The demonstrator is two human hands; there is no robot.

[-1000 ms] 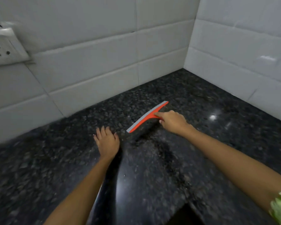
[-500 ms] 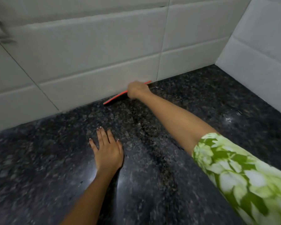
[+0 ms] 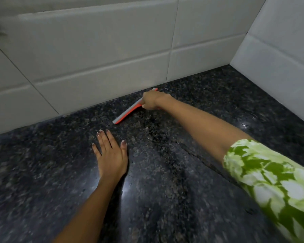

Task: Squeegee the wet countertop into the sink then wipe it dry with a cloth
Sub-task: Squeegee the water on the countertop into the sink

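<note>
Head view shows the right hand (image 3: 150,102) closed around the middle of the orange squeegee (image 3: 128,112), whose blade rests on the wet black countertop (image 3: 165,172) near the tiled wall (image 3: 95,67). Its long end runs out toward eight o'clock from the fist. At about seven o'clock from the squeegee, well apart, the left hand (image 3: 111,155) lies flat, fingers spread, holding nothing.

No readable text, labels, brands, numbers or signs showing anywhere: none near grip on squeegee (image 3: 128,112), none on tiles (image 3: 95,55), none on countertop (image 3: 165,190).
</note>
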